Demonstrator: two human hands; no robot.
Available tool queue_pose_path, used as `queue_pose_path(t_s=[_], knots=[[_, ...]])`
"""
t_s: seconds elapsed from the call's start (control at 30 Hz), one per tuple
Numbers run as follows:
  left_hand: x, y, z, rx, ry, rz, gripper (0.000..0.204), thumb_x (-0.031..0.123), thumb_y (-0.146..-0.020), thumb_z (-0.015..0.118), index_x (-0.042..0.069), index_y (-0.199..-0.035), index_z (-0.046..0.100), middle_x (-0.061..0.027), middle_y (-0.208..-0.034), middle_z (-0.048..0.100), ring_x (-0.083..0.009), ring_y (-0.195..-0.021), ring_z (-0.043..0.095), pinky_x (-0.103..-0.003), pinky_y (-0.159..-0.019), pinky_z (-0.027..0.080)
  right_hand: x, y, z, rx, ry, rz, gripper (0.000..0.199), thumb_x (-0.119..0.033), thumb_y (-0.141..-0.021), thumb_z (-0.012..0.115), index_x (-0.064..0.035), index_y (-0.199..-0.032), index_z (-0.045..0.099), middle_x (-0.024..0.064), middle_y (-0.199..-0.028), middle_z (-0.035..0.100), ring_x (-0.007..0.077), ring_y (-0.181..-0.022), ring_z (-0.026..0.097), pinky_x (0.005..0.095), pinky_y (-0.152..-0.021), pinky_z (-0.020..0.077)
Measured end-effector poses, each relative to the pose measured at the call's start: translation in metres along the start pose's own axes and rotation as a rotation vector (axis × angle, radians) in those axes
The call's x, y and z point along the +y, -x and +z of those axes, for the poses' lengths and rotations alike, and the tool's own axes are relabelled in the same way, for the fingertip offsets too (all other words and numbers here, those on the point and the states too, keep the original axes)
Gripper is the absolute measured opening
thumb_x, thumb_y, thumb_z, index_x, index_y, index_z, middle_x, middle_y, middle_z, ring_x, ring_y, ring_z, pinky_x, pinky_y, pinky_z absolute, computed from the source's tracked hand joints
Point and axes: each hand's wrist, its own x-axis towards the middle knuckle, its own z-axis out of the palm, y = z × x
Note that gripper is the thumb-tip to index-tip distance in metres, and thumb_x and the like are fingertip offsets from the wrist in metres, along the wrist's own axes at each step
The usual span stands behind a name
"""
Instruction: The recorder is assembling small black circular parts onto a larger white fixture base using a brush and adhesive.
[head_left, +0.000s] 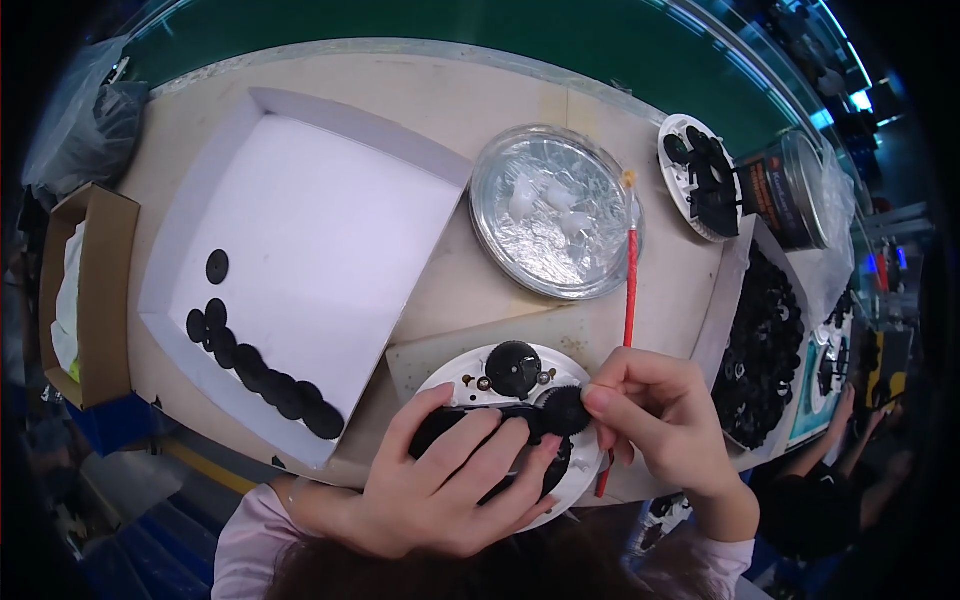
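Note:
A round white plate (462,372) carrying black parts lies in front of me at the table's near edge. My left hand (450,490) rests on it with fingers spread, pressing on the black parts and hiding much of them. At the plate's right side, the thumb and index finger of my right hand (655,420) pinch the rim of a small toothed black gear (565,411). Another black wheel (513,370) sits on the plate's far part, between two small metal posts. What lies under my left palm is hidden.
Several black discs (250,365) line the near left of a shallow white box (330,200). Beyond the plate are a plastic-covered round container (535,215) and a red-handled brush (632,280). To the right stand another assembled plate (690,215), a can (785,190) and a box of black parts (765,350).

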Motion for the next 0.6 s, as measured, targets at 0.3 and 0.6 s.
queue_pose_path(t_s=[0.3,0.6], knots=[[0.002,0.002,0.012,0.078,-0.052,-0.007,0.014,0.029,-0.071,0.062,0.018,-0.08,0.061,0.0044,-0.096,0.054,-0.0143,-0.091,0.044,-0.04,-0.076,0.042,0.004,-0.001,0.004,0.062,0.378,-0.143,0.014,-0.006,-0.084,0.056,0.001,-0.073,0.053,-0.0012,-0.059,0.051,0.0023,-0.052,0.043,0.0173,-0.048,0.0334],[-0.001,-0.002,0.001,-0.09,-0.117,0.108,0.027,0.04,-0.071,0.065,0.017,-0.084,0.06,0.0065,-0.104,0.059,-0.0171,-0.097,0.044,-0.044,-0.079,0.04,0.007,0.001,0.001,0.062,0.456,-0.26,0.014,-0.002,-0.081,0.057,-0.0002,-0.069,0.051,-0.001,-0.055,0.051,0.0025,-0.046,0.047,0.0171,-0.042,0.0324]])
